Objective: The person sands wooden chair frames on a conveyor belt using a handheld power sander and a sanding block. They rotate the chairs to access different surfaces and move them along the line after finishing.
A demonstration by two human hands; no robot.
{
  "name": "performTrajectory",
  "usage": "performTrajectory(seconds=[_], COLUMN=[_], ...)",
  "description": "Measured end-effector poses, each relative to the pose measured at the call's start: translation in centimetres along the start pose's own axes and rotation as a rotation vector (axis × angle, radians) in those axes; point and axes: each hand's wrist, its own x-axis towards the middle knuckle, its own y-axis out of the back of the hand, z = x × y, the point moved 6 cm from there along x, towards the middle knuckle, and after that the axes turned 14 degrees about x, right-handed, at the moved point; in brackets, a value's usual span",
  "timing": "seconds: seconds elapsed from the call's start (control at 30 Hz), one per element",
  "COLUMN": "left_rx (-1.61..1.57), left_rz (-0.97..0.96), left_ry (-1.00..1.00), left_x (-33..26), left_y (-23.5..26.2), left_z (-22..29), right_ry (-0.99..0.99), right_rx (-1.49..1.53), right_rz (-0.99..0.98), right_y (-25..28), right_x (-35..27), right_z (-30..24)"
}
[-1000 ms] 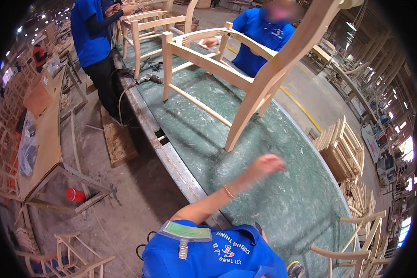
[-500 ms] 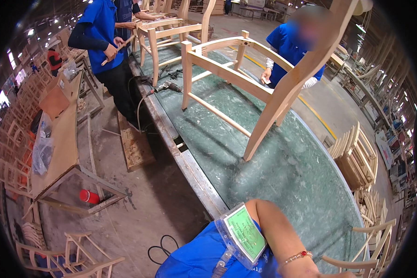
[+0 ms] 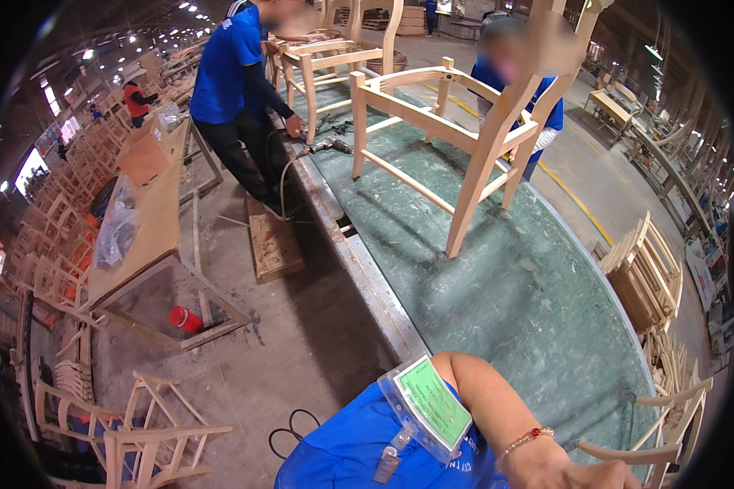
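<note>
My left hand (image 3: 589, 474) shows at the lower edge, below a beaded bracelet. Its knuckles look bent, but its fingers are cut off by the picture's edge, so I cannot tell what it holds. The bare forearm (image 3: 497, 399) passes over the near part of the green tabletop (image 3: 530, 310). A green badge (image 3: 431, 406) in a clear holder hangs from my blue clothing. My right hand is out of view. Farther along the table, a pale wooden chair frame (image 3: 424, 122) without a seat stands upright, apart from my hand.
A power drill (image 3: 332, 146) with a hose lies near the table's left edge. One co-worker (image 3: 228, 81) stands at the left, another (image 3: 538, 122) behind the chair frame. More chair frames (image 3: 334, 61), a workbench (image 3: 151, 220), a red container (image 3: 186, 319) and stacked chair parts (image 3: 644, 273) surround the table.
My view has shifted, so the scene sits farther right. The left co-worker's hand has come down beside the drill; the stick held earlier no longer shows. The other co-worker has moved closer behind the chair frame.
</note>
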Motion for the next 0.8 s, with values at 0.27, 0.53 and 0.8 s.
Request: performTrajectory(seconds=[0.27,0.53,0.8], left_rx=[0.161,0.259,0.313], left_rz=[-0.048,-0.062,-0.037], left_ry=[-0.046,-0.080,-0.167], left_x=[-0.9,-1.7,-1.4], left_y=[-4.9,-8.3,-9.6], left_z=[2.8,4.7,6.1], right_ry=[-0.377,-0.855,-0.983], right_rx=[1.436,1.823,1.870], right_rz=[-0.748,-1.062,-1.158], right_y=[-11.0,-16.3,-18.7], right_x=[-4.6,-9.1,-11.0], right_z=[-12.3,-19.6,-22.6])
